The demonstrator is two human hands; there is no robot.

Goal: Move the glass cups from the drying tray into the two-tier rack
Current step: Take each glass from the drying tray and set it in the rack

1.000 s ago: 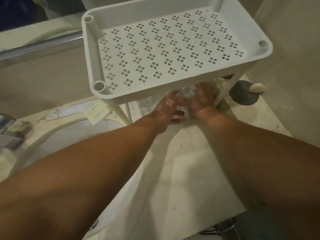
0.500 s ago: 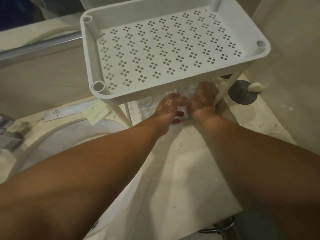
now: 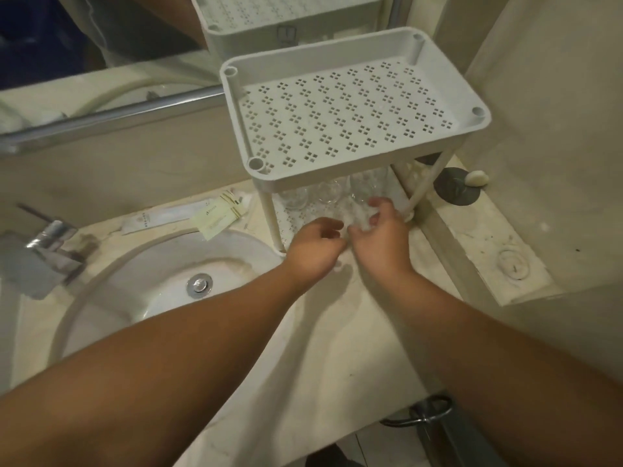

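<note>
The white two-tier rack stands on the counter; its perforated top tier holds nothing. Three clear glass cups stand on the lower tier, partly hidden under the top tier. At that tier's front edge my right hand is curled around another clear glass cup, which looks blurred. My left hand sits just left of that glass, fingers loosely bent and apart, holding nothing that I can see. No drying tray is in view.
A white sink basin with a metal faucet lies to the left. Paper sachets lie behind the basin. A dark round disc with a pale soap sits right of the rack, near the wall. A mirror runs along the back.
Both hands have drawn back from deep under the top tier to the lower tier's front edge. My view has pulled back, so the basin and the glasses now show.
</note>
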